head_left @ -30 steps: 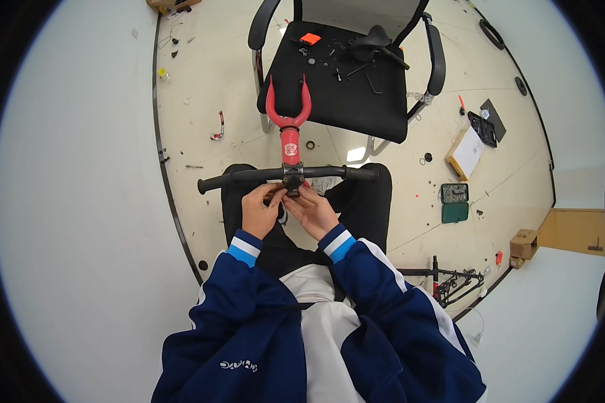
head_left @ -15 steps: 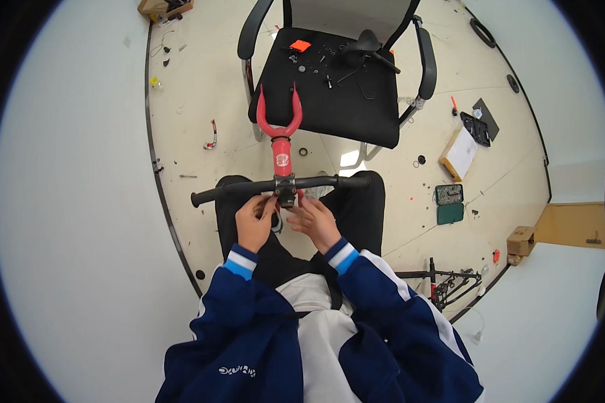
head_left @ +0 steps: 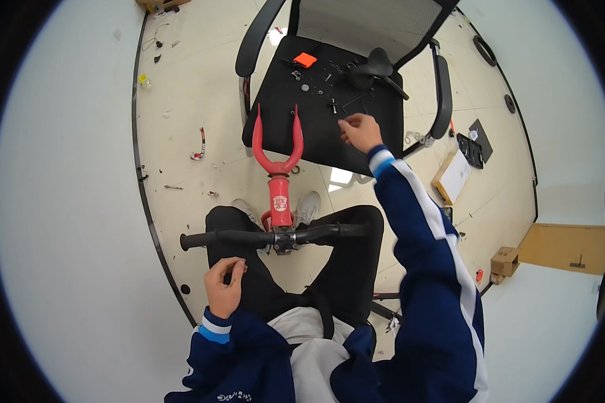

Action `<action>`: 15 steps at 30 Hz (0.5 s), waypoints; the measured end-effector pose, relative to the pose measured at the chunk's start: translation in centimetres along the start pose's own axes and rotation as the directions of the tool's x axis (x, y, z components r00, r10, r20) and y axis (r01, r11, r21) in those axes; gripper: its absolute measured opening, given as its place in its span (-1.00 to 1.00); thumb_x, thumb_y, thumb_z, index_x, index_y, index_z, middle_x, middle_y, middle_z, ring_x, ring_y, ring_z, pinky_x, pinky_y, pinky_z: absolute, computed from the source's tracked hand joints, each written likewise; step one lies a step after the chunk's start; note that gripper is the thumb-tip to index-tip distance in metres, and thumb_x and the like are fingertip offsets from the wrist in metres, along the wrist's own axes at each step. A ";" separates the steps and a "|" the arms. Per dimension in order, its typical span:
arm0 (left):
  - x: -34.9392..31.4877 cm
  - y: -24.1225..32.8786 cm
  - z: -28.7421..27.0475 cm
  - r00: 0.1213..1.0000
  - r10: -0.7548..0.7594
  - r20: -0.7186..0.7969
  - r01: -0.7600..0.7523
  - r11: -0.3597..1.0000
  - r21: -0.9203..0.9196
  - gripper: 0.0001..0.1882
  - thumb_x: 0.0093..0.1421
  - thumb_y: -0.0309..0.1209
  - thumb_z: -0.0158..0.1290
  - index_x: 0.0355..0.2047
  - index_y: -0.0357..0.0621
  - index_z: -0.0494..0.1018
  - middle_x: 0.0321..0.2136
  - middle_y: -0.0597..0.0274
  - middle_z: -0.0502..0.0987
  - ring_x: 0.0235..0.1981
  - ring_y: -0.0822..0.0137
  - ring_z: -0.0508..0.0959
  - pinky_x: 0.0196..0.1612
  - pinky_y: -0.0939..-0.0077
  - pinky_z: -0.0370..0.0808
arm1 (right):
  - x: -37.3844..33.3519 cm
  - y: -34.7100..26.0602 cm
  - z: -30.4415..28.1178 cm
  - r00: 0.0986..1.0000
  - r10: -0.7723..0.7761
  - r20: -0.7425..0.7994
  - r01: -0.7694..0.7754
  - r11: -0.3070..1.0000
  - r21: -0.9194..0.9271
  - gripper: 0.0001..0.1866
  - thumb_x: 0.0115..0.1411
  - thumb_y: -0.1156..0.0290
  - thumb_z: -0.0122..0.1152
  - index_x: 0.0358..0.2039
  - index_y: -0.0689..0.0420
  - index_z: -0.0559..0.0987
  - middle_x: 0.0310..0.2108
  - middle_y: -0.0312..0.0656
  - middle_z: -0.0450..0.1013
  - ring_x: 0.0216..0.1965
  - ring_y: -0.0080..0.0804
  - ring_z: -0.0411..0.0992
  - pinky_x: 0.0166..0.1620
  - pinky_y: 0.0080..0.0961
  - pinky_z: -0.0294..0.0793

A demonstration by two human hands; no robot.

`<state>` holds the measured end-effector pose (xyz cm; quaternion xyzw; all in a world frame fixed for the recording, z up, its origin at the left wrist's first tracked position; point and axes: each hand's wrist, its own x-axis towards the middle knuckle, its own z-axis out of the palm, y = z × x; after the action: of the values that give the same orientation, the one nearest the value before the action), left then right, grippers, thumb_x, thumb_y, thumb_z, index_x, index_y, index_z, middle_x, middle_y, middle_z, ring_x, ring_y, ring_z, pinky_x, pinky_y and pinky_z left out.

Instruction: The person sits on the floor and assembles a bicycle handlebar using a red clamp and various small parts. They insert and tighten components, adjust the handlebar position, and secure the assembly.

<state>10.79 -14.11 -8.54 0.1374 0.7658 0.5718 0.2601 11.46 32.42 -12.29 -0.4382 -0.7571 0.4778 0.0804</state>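
My right hand (head_left: pixel 361 132) is over the front right of the black chair seat (head_left: pixel 302 138), fingers curled in a pinch, near an L-shaped hex key (head_left: pixel 354 102) and a small bolt (head_left: pixel 334 106). What it holds, if anything, is hidden. My left hand (head_left: pixel 225 285) is pinched above my left thigh, below the handlebar; I cannot make out what is in its fingertips. The black handlebar (head_left: pixel 238 238) lies across my thighs, joined by a clamp stem (head_left: pixel 285 236) to a red frame tube (head_left: pixel 279 200). From this tube a red fork (head_left: pixel 275 164) points away, its tips over the seat.
On the seat are a black bike saddle (head_left: pixel 373 67), an orange piece (head_left: pixel 306 60) and several small fasteners. A white board (head_left: pixel 452 176) and an opened black tool case (head_left: pixel 470 150) lie on the floor at right. A cardboard box (head_left: pixel 504 260) stands by the wall.
My right hand has left the stem and reached forward to the chair seat. My left hand has come off the stem and drawn back to the lower left. The handlebar appears lower in view.
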 end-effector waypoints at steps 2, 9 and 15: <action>0.2 0.2 0.0 1.000 -0.007 -0.013 0.007 1.000 0.000 -0.89 0.28 -0.55 0.13 -0.30 -0.40 0.56 -0.46 0.13 0.62 -0.41 0.40 0.62 -0.27 0.59 0.52 | 5.0 2.5 2.8 0.966 -0.110 -0.234 0.033 0.950 -0.310 -0.65 0.11 0.26 0.40 -0.25 0.31 0.66 -0.32 0.07 0.63 -0.25 -0.04 0.63 -0.11 -0.25 0.60; -1.2 0.5 -1.1 1.000 0.016 -0.025 -0.014 0.997 0.080 -0.87 0.32 -0.53 0.11 -0.25 -0.41 0.54 -0.43 0.13 0.62 -0.36 0.42 0.62 -0.24 0.57 0.56 | 7.5 4.1 5.9 0.909 -0.073 -0.411 -0.075 0.940 -0.333 -0.79 0.07 0.34 0.36 -0.32 0.18 0.71 -0.23 0.15 0.60 -0.18 0.10 0.59 -0.01 -0.16 0.57; -0.6 0.9 0.8 0.986 0.158 0.045 -0.160 0.986 0.047 -0.90 0.25 -0.54 0.17 -0.29 -0.37 0.57 -0.47 0.11 0.63 -0.43 0.38 0.64 -0.29 0.59 0.52 | -9.7 -2.3 -0.5 0.968 -0.249 -0.018 0.245 0.933 0.264 -0.81 0.20 0.47 0.27 -0.31 0.39 0.62 -0.54 -0.12 0.58 -0.45 -0.44 0.60 -0.31 -0.53 0.58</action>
<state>11.68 -13.56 -7.71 0.2163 0.7610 0.5683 0.2260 16.23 25.16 -7.27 -0.3212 -0.7363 0.5640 0.1913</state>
